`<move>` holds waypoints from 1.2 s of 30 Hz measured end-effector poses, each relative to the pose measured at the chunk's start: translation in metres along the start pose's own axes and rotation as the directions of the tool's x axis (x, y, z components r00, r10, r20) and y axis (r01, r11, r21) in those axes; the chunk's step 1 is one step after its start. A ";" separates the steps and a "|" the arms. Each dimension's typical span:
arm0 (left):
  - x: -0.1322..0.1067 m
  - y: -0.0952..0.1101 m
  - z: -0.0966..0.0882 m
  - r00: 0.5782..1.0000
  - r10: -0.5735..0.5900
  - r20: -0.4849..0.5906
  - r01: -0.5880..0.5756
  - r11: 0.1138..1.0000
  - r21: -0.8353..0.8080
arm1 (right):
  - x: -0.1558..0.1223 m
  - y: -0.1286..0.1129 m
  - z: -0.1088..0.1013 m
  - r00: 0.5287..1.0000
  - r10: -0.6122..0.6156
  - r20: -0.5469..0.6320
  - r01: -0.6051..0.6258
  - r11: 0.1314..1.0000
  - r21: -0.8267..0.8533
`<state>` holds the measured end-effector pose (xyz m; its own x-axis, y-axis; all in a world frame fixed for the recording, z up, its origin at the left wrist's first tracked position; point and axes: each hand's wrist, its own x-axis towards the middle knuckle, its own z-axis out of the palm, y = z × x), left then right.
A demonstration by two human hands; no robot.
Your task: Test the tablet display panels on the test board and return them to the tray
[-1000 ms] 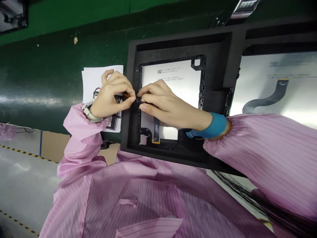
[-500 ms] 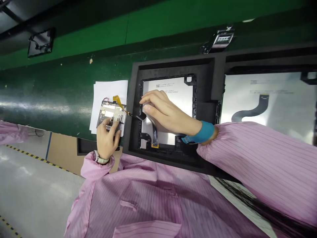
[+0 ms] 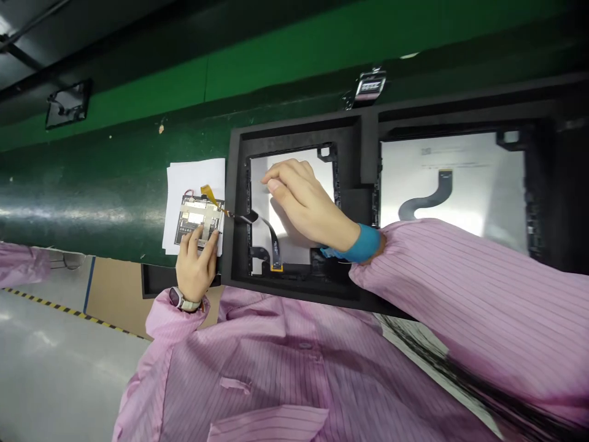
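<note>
My left hand (image 3: 196, 270) rests its spread fingertips on the near edge of a circuit board assembly (image 3: 196, 216), which lies on white paper sheets (image 3: 171, 209). An orange flex cable (image 3: 209, 194) leads from the board to a black ribbon cable (image 3: 275, 236) that crosses a foam tray's wall. That ribbon runs over the back of a display panel (image 3: 294, 248) set in the tray. Above the panel is my right hand (image 3: 308, 199), fingers loosely bent and thumb slightly apart, with nothing visible between them. Its palm side is hidden.
The black foam tray (image 3: 237, 184) sits on the green bench (image 3: 115, 202). A second display panel (image 3: 478, 196) with a curved ribbon lies to the right. Behind the trays is a metallic, glossy part (image 3: 369, 86); another framed panel (image 3: 69, 104) stands far left. A pink sleeve (image 3: 23, 264) shows at the left edge.
My right hand has lifted off the black ribbon near the tray's left wall, leaving its bend uncovered. My left fingers have slid slightly towards the board's near edge. The view has shifted right.
</note>
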<state>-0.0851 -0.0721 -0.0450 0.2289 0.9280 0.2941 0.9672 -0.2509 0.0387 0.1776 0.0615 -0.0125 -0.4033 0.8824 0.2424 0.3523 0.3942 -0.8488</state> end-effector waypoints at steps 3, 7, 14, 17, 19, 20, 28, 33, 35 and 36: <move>0.000 -0.002 0.000 0.998 0.051 -0.036 -0.050 0.998 0.026 | -0.013 -0.020 -0.023 0.999 0.020 -0.032 -0.025 0.984 -0.174; 0.001 -0.005 -0.001 0.998 0.033 -0.055 -0.034 0.999 0.000 | -0.052 -0.042 -0.050 0.999 0.039 0.027 -0.018 0.837 -0.547; 0.016 0.049 -0.030 0.931 -0.221 -0.292 0.130 0.945 -0.301 | -0.112 -0.031 -0.026 0.990 0.095 -0.107 -0.143 0.648 -0.748; 0.021 0.083 -0.031 0.994 -0.085 -0.064 0.058 0.936 -0.346 | -0.114 -0.026 -0.005 0.974 0.127 -0.187 -0.223 0.675 -0.703; 0.021 0.096 -0.024 1.000 -0.027 0.011 0.030 0.962 -0.272 | -0.111 -0.025 0.004 0.963 0.156 -0.221 -0.264 0.723 -0.638; 0.020 0.100 -0.020 1.000 -0.015 0.012 0.017 0.970 -0.241 | -0.109 -0.024 0.006 0.957 0.171 -0.234 -0.280 0.754 -0.594; 0.014 0.102 -0.014 1.000 0.006 0.006 -0.004 0.978 -0.210 | -0.101 -0.020 -0.011 0.864 0.445 -0.234 -0.456 0.890 0.007; 0.013 0.105 -0.015 0.999 -0.041 0.010 0.042 0.957 -0.289 | -0.101 -0.033 -0.029 0.789 0.588 -0.177 -0.491 0.778 0.393; 0.013 0.102 -0.018 0.997 -0.070 0.025 0.074 0.930 -0.359 | -0.101 -0.050 -0.031 0.840 0.505 -0.198 -0.399 0.823 0.405; 0.012 0.099 -0.021 0.996 -0.082 0.029 0.087 0.912 -0.401 | -0.101 -0.061 -0.029 0.874 0.431 -0.224 -0.336 0.869 0.362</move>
<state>0.0111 -0.0914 -0.0175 0.1521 0.9530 0.2619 0.8578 -0.2590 0.4439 0.2215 -0.0438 0.0284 -0.0115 0.9987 -0.0489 0.1363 -0.0469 -0.9896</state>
